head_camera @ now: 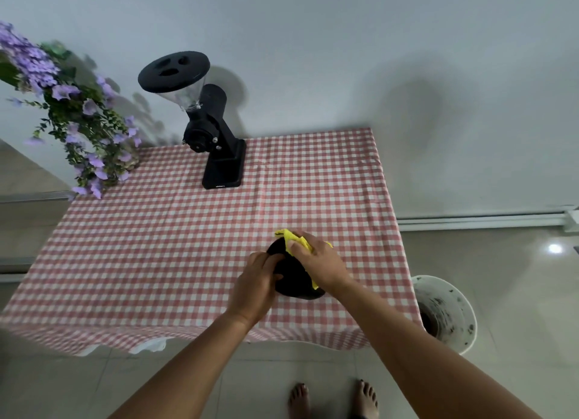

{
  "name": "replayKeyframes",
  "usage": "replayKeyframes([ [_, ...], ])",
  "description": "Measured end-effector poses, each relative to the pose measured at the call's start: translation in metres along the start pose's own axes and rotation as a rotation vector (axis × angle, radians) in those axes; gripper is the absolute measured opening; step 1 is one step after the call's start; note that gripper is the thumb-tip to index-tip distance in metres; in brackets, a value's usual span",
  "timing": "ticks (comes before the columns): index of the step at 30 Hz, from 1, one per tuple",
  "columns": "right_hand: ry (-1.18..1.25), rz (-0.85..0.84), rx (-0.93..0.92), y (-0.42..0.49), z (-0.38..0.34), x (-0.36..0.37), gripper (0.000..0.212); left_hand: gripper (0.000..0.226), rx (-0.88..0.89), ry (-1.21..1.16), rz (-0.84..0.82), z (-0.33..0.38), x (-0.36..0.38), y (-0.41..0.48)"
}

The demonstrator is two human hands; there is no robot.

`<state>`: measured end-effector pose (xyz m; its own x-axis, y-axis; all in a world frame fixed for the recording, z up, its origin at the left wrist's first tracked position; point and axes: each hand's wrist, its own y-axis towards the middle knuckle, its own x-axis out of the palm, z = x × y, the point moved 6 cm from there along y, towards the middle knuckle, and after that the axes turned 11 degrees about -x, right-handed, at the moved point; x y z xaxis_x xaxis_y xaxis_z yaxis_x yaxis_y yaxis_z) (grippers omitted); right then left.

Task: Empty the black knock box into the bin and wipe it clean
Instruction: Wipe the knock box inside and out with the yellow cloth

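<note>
The black knock box (pixel 293 279) rests on the red-and-white checked tablecloth (pixel 175 237), near the table's front right. My left hand (pixel 255 282) grips its left side. My right hand (pixel 321 262) presses a yellow cloth (pixel 294 238) onto the top and right side of the box. Both hands hide most of the box. The white bin (pixel 454 309) stands on the floor to the right of the table, with dark coffee grounds stuck to its inside.
A black coffee grinder (pixel 213 136) with a clear hopper stands at the back of the table. Purple artificial flowers (pixel 72 114) hang over the back left corner. A white wall lies behind, tiled floor below, and my bare feet (pixel 332 400) are in front of the table.
</note>
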<state>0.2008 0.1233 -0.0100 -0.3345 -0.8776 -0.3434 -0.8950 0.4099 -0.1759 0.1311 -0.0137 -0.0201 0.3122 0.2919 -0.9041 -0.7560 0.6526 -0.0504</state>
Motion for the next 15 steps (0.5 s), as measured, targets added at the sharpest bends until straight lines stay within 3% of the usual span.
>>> replayKeyframes([
  [5,0.073,0.121,0.205,0.008,0.013,-0.011,0.062,0.035,0.012,0.057,0.064,0.013,0.004,-0.002],
  [11,0.038,0.055,0.005,0.000,0.014,-0.012,0.055,0.034,-0.080,0.003,0.119,0.012,0.001,-0.006],
  [15,0.069,-0.037,-0.054,-0.002,0.020,-0.012,0.065,0.033,-0.122,-0.020,0.111,0.010,0.000,-0.005],
])
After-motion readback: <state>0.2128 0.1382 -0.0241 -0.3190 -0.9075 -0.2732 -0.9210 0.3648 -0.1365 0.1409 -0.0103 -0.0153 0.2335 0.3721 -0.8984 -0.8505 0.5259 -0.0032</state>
